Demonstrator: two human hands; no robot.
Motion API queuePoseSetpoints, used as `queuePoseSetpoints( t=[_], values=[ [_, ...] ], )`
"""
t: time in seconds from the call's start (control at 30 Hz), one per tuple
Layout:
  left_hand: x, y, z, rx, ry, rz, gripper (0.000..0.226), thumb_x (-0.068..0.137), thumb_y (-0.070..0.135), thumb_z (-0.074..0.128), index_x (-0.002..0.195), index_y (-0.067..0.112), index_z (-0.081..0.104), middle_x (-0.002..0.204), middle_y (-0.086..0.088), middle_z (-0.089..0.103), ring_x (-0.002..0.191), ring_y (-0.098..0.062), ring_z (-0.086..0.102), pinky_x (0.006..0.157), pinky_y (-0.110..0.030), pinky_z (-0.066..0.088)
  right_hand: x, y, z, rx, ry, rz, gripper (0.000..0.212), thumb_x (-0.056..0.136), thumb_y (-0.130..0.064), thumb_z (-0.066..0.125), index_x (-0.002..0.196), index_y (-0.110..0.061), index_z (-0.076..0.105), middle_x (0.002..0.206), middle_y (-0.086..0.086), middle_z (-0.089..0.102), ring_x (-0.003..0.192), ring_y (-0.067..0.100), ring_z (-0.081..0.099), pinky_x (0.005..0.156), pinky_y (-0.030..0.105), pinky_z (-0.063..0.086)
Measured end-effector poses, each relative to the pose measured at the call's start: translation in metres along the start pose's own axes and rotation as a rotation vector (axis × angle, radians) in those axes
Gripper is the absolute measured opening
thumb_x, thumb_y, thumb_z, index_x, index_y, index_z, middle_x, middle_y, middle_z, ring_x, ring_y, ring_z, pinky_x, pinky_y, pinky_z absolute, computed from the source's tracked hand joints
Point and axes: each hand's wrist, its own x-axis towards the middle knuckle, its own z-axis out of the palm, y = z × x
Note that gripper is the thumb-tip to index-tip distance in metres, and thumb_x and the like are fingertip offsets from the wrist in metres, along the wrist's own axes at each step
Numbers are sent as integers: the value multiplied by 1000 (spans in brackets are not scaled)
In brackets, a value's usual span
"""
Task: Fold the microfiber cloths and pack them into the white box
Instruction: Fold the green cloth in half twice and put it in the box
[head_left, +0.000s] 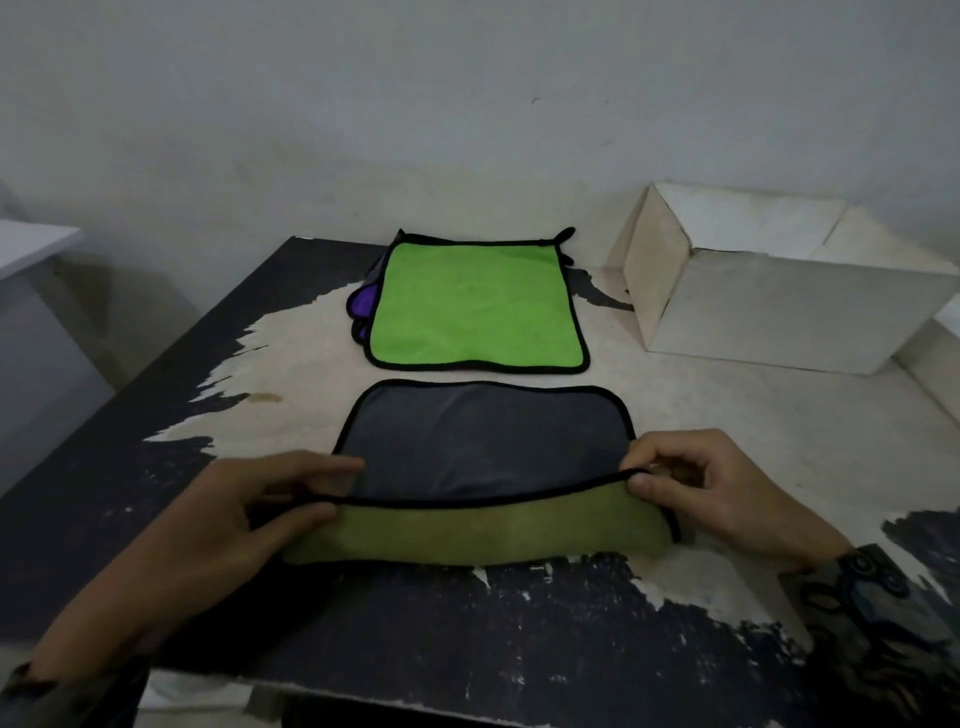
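Note:
A microfiber cloth (483, 447), grey on one face and green on the other with black piping, lies on the table in front of me. Its near edge is raised and turned up, showing the green side. My left hand (244, 514) pinches the raised edge at its left corner. My right hand (711, 493) pinches the same edge at its right corner. Behind it a stack of flat cloths (475, 306) lies with a bright green one on top and purple ones peeking out at the left. The white box (769, 306) stands at the back right.
The table (519, 623) has a worn black top with bare pale patches. Its left edge runs diagonally and its near edge lies just below my wrists. A pale wall stands close behind. A white surface (31, 244) shows at far left.

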Motion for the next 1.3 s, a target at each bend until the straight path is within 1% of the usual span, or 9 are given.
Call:
queuePoseSetpoints(
  t=[0.17,0.3,0.4,0.53,0.67,0.83,1.03,1.17,1.3],
  values=[
    [38,2,-3,86,98,19,36,79,18,74,113,28,71,92,20,72,88,3,69,83,-13,53,9,2,3,68,169,62,17,86,-20,65,92,-6,73,90,15,72,82,19,71,74,24,57],
    [70,-1,-7,91,120,6,33,77,27,76,109,28,71,83,13,75,84,3,69,84,-11,52,16,6,-1,-7,262,87,13,95,-12,60,95,-7,72,92,11,72,82,14,71,73,21,56],
    [92,-7,-10,66,91,-64,28,82,22,76,108,30,71,88,16,75,87,3,68,81,-19,53,24,11,-5,-26,303,132,17,100,-9,54,96,-8,71,89,4,74,78,9,70,68,19,54],
    [116,-19,-8,-169,62,-204,27,85,14,74,109,26,73,100,5,76,96,-8,70,87,-31,57,39,20,-8,-133,393,169,18,100,-13,55,93,-12,72,89,1,73,81,11,68,74,25,53],
    [135,-28,4,-207,96,-258,22,85,13,74,107,20,73,105,1,73,99,-14,68,89,-35,56,55,33,-11,-241,467,198,17,98,-19,59,88,-17,72,84,0,73,83,19,68,78,37,52],
    [146,-41,20,-28,101,-218,21,86,14,74,106,17,73,104,2,71,93,2,61,79,-16,46,71,44,-9,-314,523,250,15,96,-19,61,86,-18,72,84,-4,72,84,16,67,71,26,49],
    [147,-54,29,220,151,-135,21,84,14,74,105,19,72,99,2,70,93,-15,64,86,-28,48,82,51,-5,-582,515,234,9,94,-23,63,94,-20,71,91,-6,62,82,13,60,78,34,51],
    [142,-67,34,375,94,36,21,89,21,70,109,19,70,102,-2,60,95,-18,57,85,-33,50,82,60,-4,-691,461,226,19,93,-26,63,110,-19,69,100,-7,48,91,14,56,78,30,46],
    [140,-69,35,482,59,63,25,90,40,56,101,19,65,97,-3,55,88,-21,47,76,-36,44,82,60,-3,-662,441,157,6,91,-18,65,97,-19,68,96,-3,54,96,19,54,84,36,48]
  ],
)
